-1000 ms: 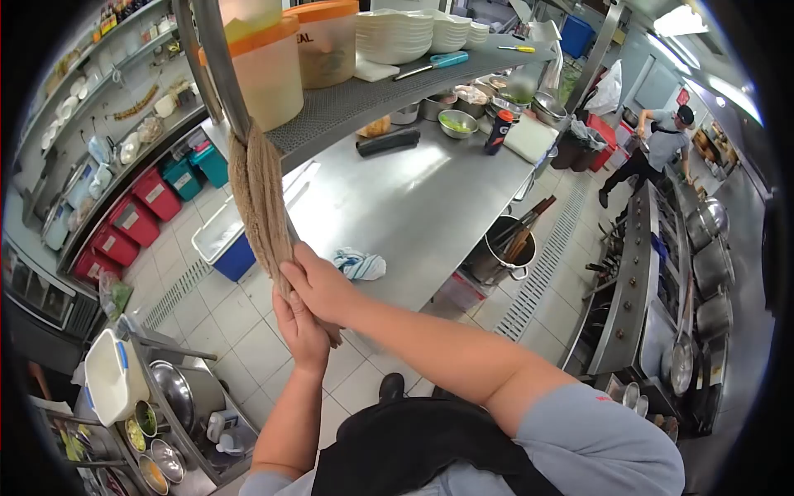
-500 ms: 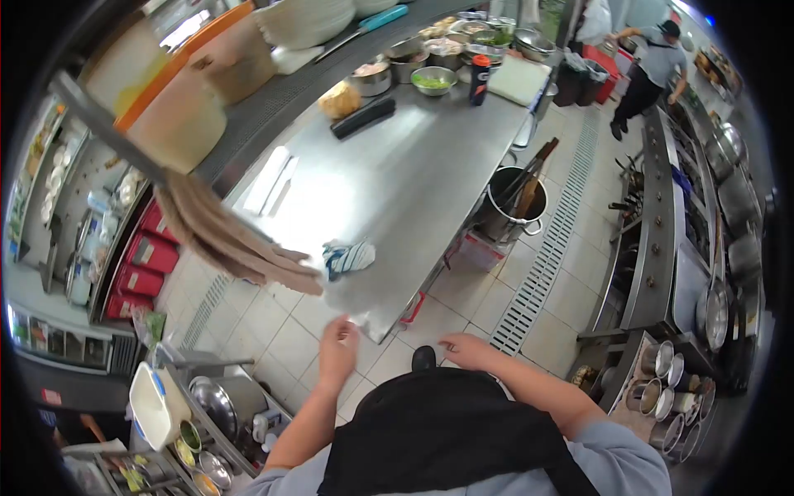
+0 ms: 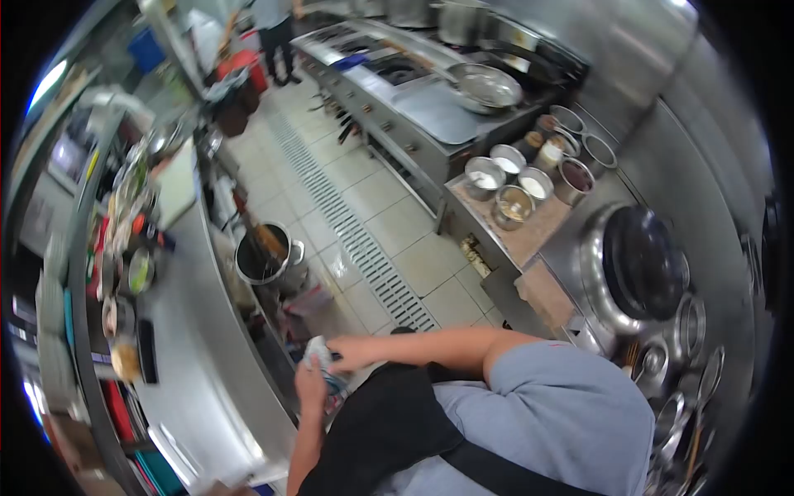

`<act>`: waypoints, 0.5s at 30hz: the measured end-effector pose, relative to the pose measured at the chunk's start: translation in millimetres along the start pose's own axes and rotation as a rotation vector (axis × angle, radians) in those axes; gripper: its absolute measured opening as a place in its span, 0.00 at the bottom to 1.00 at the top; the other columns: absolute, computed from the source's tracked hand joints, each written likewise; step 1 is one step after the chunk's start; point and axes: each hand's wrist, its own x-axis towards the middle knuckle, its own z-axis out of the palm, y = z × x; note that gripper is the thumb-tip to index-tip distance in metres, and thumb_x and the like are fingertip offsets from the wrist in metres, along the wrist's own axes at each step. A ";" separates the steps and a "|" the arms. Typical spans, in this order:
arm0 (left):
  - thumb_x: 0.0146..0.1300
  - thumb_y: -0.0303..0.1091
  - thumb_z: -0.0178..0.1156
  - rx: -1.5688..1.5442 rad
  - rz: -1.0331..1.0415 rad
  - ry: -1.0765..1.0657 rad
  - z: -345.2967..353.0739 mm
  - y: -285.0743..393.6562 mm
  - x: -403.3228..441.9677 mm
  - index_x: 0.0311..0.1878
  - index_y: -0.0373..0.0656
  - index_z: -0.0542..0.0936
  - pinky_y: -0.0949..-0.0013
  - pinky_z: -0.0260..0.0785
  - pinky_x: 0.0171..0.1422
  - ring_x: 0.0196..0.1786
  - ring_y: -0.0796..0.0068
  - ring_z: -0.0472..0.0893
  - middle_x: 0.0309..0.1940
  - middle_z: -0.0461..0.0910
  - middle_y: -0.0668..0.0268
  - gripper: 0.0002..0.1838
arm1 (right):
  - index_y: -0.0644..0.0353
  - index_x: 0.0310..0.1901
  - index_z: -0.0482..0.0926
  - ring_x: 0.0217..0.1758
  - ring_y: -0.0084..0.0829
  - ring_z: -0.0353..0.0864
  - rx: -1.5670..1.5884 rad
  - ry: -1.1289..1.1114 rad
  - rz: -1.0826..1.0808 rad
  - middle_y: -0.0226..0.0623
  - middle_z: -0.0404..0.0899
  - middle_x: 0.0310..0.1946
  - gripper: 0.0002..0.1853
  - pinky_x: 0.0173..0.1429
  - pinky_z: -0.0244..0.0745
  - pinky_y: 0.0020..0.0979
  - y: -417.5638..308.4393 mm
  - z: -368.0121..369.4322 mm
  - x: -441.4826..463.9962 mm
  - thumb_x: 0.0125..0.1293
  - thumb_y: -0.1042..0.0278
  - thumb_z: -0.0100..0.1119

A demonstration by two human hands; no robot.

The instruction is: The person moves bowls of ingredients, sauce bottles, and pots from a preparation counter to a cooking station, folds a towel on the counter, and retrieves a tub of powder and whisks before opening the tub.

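Observation:
A white and blue cloth [image 3: 317, 352] is bunched up in front of my black apron, beside the steel worktable's edge. My left hand [image 3: 310, 383] is closed around it from below. From the right, my right hand [image 3: 351, 353] reaches across with its fingers closed on the same cloth; part of the cloth is hidden between the hands. To the left stretches the steel worktable [image 3: 194, 347], with a dark elongated object [image 3: 147, 351] lying on it. Behind the hands, a large pot [image 3: 263, 258] with wooden-handled utensils stands beside the worktable.
A stove [image 3: 397, 124] with a wide pan [image 3: 485, 87] runs along the far right. Nearer, several metal containers [image 3: 514, 207] of ingredients sit on a counter. A floor drain grate [image 3: 339, 219] crosses the tiled aisle. At the back stands another person [image 3: 275, 37] near bins.
The cloth has left the worktable and is now in my hands. My view and body have turned right towards the stove and container counter. Both hands have come together.

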 end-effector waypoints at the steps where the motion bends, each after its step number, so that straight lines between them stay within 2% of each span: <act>1: 0.79 0.52 0.48 -0.095 0.042 -0.054 8.8 14.9 9.3 0.53 0.34 0.77 0.57 0.72 0.55 0.46 0.55 0.81 0.46 0.82 0.49 0.26 | 0.67 0.54 0.76 0.55 0.54 0.80 0.048 0.045 0.007 0.57 0.81 0.51 0.30 0.58 0.74 0.47 1.2 -3.6 -0.8 0.68 0.42 0.60; 2: 0.79 0.52 0.48 -0.192 0.079 -0.113 17.8 29.0 18.5 0.54 0.35 0.76 0.58 0.72 0.55 0.46 0.59 0.81 0.46 0.82 0.51 0.25 | 0.67 0.53 0.76 0.54 0.55 0.80 0.096 0.090 0.012 0.58 0.81 0.50 0.30 0.57 0.74 0.47 2.6 -6.9 -1.6 0.68 0.43 0.61; 3: 0.79 0.50 0.49 -0.400 -0.042 -0.194 13.9 52.0 20.1 0.55 0.35 0.76 0.61 0.72 0.54 0.46 0.66 0.80 0.47 0.81 0.56 0.23 | 0.67 0.53 0.76 0.54 0.54 0.81 0.130 0.122 0.028 0.58 0.81 0.49 0.30 0.56 0.74 0.46 3.9 -26.2 -12.7 0.68 0.44 0.61; 4: 0.79 0.48 0.50 -0.492 -0.042 -0.286 11.1 58.9 26.2 0.57 0.35 0.75 0.63 0.72 0.55 0.48 0.68 0.80 0.49 0.81 0.57 0.23 | 0.67 0.53 0.76 0.53 0.53 0.81 0.165 0.154 0.043 0.58 0.81 0.49 0.29 0.56 0.75 0.46 4.2 -45.9 -24.4 0.68 0.44 0.61; 6: 0.79 0.46 0.52 -0.667 -0.067 -0.474 4.6 74.8 36.9 0.62 0.36 0.73 0.66 0.73 0.57 0.51 0.73 0.80 0.53 0.80 0.60 0.22 | 0.67 0.54 0.75 0.50 0.51 0.82 0.216 0.139 -0.072 0.57 0.82 0.48 0.28 0.53 0.75 0.44 7.9 -65.6 -36.7 0.68 0.46 0.62; 8: 0.79 0.46 0.53 -0.670 -0.026 -0.548 -4.4 94.0 35.0 0.62 0.35 0.73 0.66 0.73 0.57 0.52 0.73 0.80 0.53 0.80 0.59 0.22 | 0.67 0.54 0.75 0.49 0.49 0.83 0.244 0.250 -0.114 0.55 0.82 0.46 0.28 0.52 0.75 0.43 7.6 -63.1 -41.3 0.68 0.47 0.62; 10: 0.79 0.47 0.52 -0.659 0.058 -0.437 0.8 105.0 40.2 0.61 0.34 0.75 0.67 0.74 0.56 0.51 0.74 0.81 0.52 0.81 0.60 0.23 | 0.67 0.54 0.76 0.48 0.47 0.83 0.242 0.367 -0.158 0.53 0.83 0.45 0.27 0.51 0.75 0.42 0.6 -73.7 -47.0 0.68 0.48 0.62; 11: 0.79 0.47 0.52 -0.655 0.092 -0.403 3.3 108.7 44.1 0.60 0.34 0.75 0.67 0.74 0.56 0.50 0.74 0.81 0.51 0.82 0.60 0.23 | 0.67 0.52 0.76 0.47 0.46 0.83 0.380 0.357 -0.003 0.53 0.83 0.44 0.26 0.51 0.75 0.42 -6.4 -74.7 -47.8 0.67 0.49 0.63; 13: 0.79 0.46 0.52 -0.661 0.113 -0.373 2.3 110.5 47.2 0.57 0.34 0.78 0.70 0.73 0.51 0.45 0.77 0.80 0.46 0.83 0.63 0.22 | 0.68 0.51 0.77 0.46 0.45 0.83 0.512 0.343 0.145 0.52 0.83 0.43 0.25 0.50 0.75 0.42 -9.9 -79.6 -46.1 0.67 0.51 0.63; 15: 0.79 0.46 0.52 -0.660 0.135 -0.332 -0.6 110.7 47.0 0.52 0.33 0.80 0.71 0.73 0.47 0.39 0.79 0.80 0.40 0.84 0.65 0.21 | 0.67 0.49 0.78 0.45 0.46 0.83 0.399 0.428 0.151 0.52 0.83 0.41 0.22 0.50 0.75 0.42 -0.2 -81.8 -37.4 0.67 0.54 0.63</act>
